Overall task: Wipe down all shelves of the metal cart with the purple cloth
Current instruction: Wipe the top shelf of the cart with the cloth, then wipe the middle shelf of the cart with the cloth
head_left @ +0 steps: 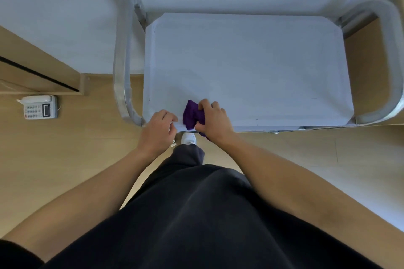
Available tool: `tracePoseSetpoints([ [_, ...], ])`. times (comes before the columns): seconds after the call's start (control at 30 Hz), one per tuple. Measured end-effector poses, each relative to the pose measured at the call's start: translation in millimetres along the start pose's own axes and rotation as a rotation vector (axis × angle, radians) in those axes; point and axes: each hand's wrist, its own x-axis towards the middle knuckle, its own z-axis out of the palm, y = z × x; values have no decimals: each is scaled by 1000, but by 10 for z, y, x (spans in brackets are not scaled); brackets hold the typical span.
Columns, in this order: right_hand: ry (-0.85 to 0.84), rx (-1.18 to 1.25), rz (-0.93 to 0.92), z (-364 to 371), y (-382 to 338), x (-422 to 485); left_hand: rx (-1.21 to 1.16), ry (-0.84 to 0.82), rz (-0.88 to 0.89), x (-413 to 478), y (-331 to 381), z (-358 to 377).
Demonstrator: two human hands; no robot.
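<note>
The right hand [213, 119] clutches the bunched purple cloth [191, 117] at the top shelf's [251, 67] near edge, most of the surface lying ahead and rightward; the left hand [159, 129], loosely curled and empty, sits just left.

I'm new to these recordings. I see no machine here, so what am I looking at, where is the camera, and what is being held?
No machine here: a person works with bare hands, and the single picture comes from a wide-angle camera worn on the head, looking down past dark trousers and a white shoe. In front stands the metal cart; you see its flat top shelf, with a looped handle at each end. The right hand has the bunched purple cloth in its grip, at the shelf's near edge. The left hand sits beside it at that edge, fingers curled; whether it holds anything is unclear. A white desk telephone lies on the wooden floor to the left.
</note>
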Motion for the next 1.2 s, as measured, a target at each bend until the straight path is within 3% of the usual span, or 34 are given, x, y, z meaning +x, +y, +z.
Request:
tracePoseSetpoints([
  [0.2, 39, 273, 23, 176, 393, -795, 59, -37, 63, -609, 261, 408],
  [0.4, -13, 285, 33, 426, 725, -1336, 54, -184, -70, -1238, 492, 746],
  [0.57, -4, 274, 29, 569, 733, -1459, 47, -213, -146, -1471, 502, 707],
  [0.83, 48, 275, 88, 905, 596, -1274, 69, -207, -92, -1402, 56, 763],
  [1.2, 221, 308, 125, 1847, 583, -321, 97, -190, -73, -884, -1046, 1442],
])
